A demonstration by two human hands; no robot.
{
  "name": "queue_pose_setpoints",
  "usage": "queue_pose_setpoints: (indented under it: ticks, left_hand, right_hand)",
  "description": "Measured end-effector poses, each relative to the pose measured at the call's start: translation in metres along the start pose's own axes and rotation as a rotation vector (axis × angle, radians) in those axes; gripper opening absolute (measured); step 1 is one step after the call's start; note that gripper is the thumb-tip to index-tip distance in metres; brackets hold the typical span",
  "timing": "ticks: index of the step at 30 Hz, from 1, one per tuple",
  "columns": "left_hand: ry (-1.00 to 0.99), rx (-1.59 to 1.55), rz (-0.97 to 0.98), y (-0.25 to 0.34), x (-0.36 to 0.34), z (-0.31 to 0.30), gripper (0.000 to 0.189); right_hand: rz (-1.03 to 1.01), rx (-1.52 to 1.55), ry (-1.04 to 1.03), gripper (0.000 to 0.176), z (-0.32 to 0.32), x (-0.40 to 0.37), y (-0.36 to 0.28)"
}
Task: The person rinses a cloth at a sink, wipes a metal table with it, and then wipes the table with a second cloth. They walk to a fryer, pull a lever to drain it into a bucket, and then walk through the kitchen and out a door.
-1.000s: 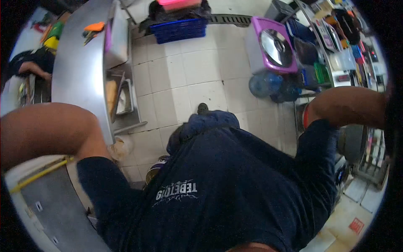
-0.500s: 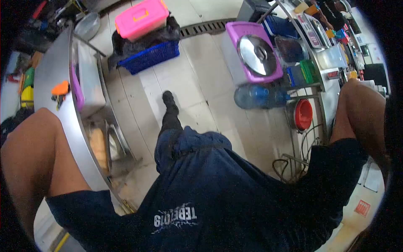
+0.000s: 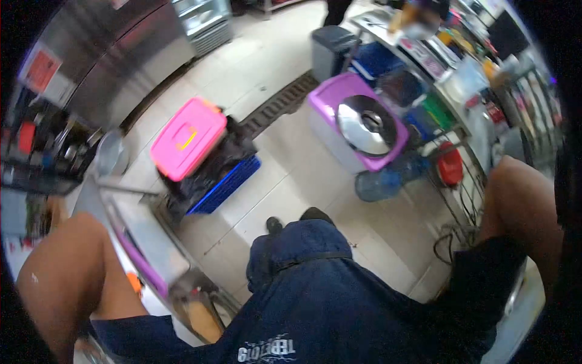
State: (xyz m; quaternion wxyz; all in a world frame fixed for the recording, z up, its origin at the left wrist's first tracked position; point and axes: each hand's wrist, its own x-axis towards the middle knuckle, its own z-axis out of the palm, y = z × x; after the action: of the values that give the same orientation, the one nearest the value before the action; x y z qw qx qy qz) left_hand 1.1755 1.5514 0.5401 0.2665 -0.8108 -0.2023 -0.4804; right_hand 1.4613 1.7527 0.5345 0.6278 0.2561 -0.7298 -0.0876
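Note:
Both my arms are bent at the edges of the view, and neither hand shows. My left arm (image 3: 63, 273) is beside the counter at the left. My right arm (image 3: 524, 203) is beside the worktable at the right. On the floor ahead, a pink-lidded box (image 3: 209, 130) rests on black plastic over a blue basket (image 3: 233, 187). Across from it is a bin with a purple lid (image 3: 330, 91), and a round steel pot lid (image 3: 351, 124) lies on top. A large clear blue water bottle (image 3: 377, 185) lies beside that bin.
A floor drain (image 3: 276, 106) crosses the tiles ahead. Steel cabinets (image 3: 136, 57) stand at the far left, and a grey bin (image 3: 330, 54) at the back. A red bowl (image 3: 449, 165) and cables are under the right worktable. Another person (image 3: 421, 15) is at its far end.
My view has tilted up and turned, bringing the steel cabinets and the other person into sight. The pink-lidded box and basket appear lower and nearer. Both hands stay out of sight.

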Motion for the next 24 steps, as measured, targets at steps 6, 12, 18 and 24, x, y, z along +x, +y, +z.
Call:
queue_pose_setpoints:
  ticks: [6,12,18,24]
  left_hand:
    - [0.017,-0.067,0.06,-0.115,0.0,0.015,0.039]
    - [0.035,-0.062,0.164,-0.218,-0.012,0.055,0.04]
    - [0.078,0.039,0.154,-0.304,-0.018,0.075,0.042]
    - [0.239,0.234,0.133,-0.356,-0.047,0.061,0.043]
  right_hand:
    - [0.036,-0.12,-0.046,0.041,0.019,-0.013,0.063]
    - [-0.006,-0.194,-0.049,0.043,0.03,-0.046,0.146]
    - [-0.027,-0.146,-0.008,0.045,0.044,-0.074,0.249]
    - [-0.072,0.044,0.015,0.048,0.082,-0.087,0.345]
